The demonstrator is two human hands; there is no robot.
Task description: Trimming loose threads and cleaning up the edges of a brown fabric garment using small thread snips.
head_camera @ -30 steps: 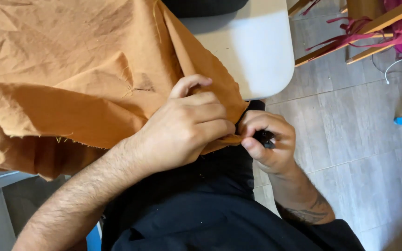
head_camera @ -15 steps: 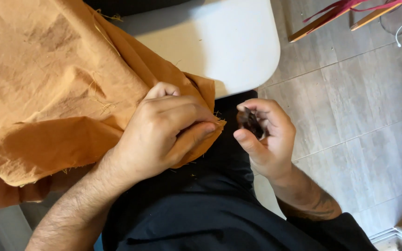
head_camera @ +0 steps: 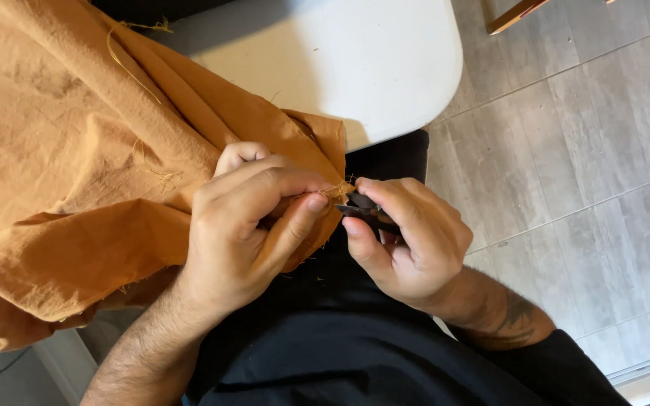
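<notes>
Left hand [head_camera: 253, 225] curled, fingers pinching the hem of the orange cloth [head_camera: 77, 158] at the white table [head_camera: 370, 68] edge – right hand [head_camera: 408, 237] closed around small dark snips [head_camera: 366, 213], tip touching the pinched corner. Half a second ago the right hand sat apart from the cloth – now it meets the left, and both fill more of the view.

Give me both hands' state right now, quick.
Left hand: closed, pinching the edge of the orange cloth.
Right hand: closed on a small dark tool, its tip at the cloth edge; what kind of tool cannot be told.
</notes>
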